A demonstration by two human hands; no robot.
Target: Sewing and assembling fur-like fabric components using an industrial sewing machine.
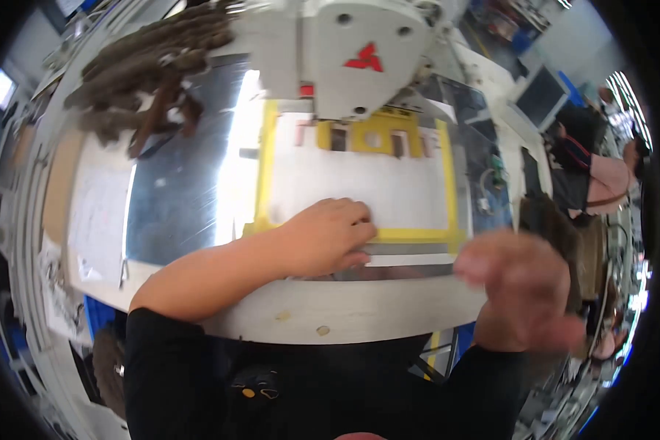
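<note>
A person in a black top point(176, 367) reaches over a pale worktop point(389, 312) beneath the head of a light grey machine point(363, 70) bearing a red mark. The left hand point(334, 231), palm down with its fingers loosely curled, lies over the near edge of a white sheet point(403, 198) bordered by yellow strips point(451, 183); whether it grips anything cannot be told. The right hand point(524, 286), blurred, is raised near the front edge at right, apart from the sheet; the blur hides how far it is open and whether it holds anything. The sheet lies in front of the machine, with a yellow plate point(374, 138) with cut-out openings at its far end, just below the head. At left, a glossy dark panel point(176, 191) stretches beside the sheet, with brown fuzzy pieces point(154, 59) heaped at its far end and papers point(99, 205) along its outer side. At right, beyond the worktop, are a monitor point(543, 99) and another person in pink point(609, 180).
</note>
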